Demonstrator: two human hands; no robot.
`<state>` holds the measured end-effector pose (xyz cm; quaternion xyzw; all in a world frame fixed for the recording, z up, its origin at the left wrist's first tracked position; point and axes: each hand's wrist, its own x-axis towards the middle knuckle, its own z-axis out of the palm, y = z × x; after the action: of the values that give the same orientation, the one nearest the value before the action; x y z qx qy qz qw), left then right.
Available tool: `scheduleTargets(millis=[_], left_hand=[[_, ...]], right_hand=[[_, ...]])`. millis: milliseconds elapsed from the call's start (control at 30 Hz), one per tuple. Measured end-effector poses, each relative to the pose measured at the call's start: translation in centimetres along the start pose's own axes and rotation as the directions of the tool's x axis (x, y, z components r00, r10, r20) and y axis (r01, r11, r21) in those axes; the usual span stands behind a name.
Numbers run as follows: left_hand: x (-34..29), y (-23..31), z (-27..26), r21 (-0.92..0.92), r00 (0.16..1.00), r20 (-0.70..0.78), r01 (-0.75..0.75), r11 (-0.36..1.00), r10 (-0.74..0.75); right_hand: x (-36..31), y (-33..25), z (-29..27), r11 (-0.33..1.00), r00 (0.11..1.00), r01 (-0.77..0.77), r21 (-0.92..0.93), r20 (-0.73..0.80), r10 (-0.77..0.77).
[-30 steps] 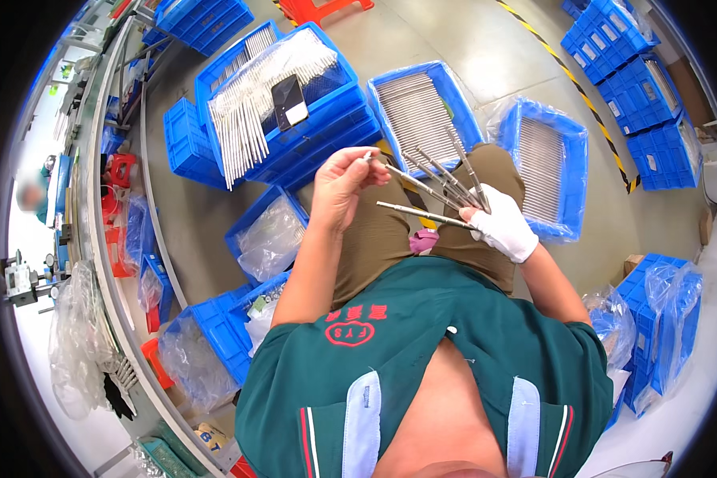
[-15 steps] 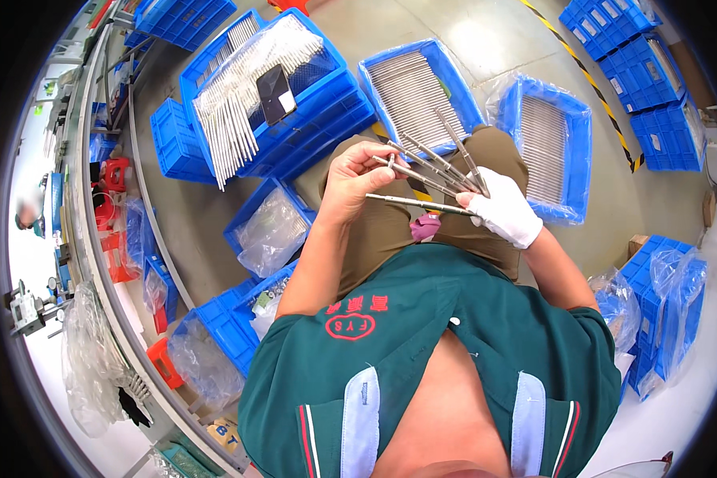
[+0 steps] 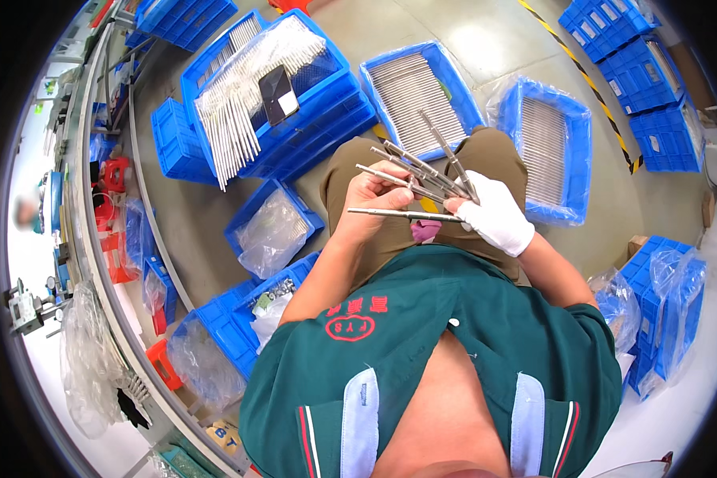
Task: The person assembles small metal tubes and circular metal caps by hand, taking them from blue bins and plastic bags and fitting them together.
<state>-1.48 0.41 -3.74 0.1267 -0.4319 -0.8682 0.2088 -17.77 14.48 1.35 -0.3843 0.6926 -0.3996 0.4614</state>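
Observation:
My right hand (image 3: 498, 219), in a white glove with bare fingertips, is closed around several thin, stepped metal rods (image 3: 452, 151) that fan out up and to the left. The lowest rod (image 3: 398, 213) lies nearly level, its free end just below my left fingers. My bare left hand (image 3: 370, 199) is closed in a pinch at a small metal piece (image 3: 412, 182) on one of the middle rods. Its exact shape is too small to make out, and fingers hide part of that rod. Both hands are above my lap.
Beyond my knees stand two blue crates (image 3: 476, 103) (image 3: 583, 151) of metal rods in plastic lining. At the far left, a stacked crate (image 3: 307, 131) holds more rods with a phone (image 3: 278, 94) on top. Blue bins (image 3: 239, 231) with plastic bags stand left; stacked crates (image 3: 668, 307) stand right.
My left hand has moved slightly down and right, nearer the right hand, along with the small metal piece. The fanned rods have shifted a little left and stay in the gloved hand.

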Motion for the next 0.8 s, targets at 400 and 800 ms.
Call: scheduleTargets(millis=[400, 800], left_hand=[[-1.4, 3.6, 0.1, 0.357, 0.899, -0.238, -0.272, 0.894, 0.368], [-2.0, 1.8, 1.2, -0.054, 0.957, -0.279, -0.099, 0.994, 0.080]], right_hand=[[-0.8, 0.4, -0.8, 0.976, 0.985, -0.140, 0.167, 0.124, 0.120], [-1.2, 0.7, 0.1, 0.989, 0.989, -0.148, -0.002, 0.002, 0.148]])
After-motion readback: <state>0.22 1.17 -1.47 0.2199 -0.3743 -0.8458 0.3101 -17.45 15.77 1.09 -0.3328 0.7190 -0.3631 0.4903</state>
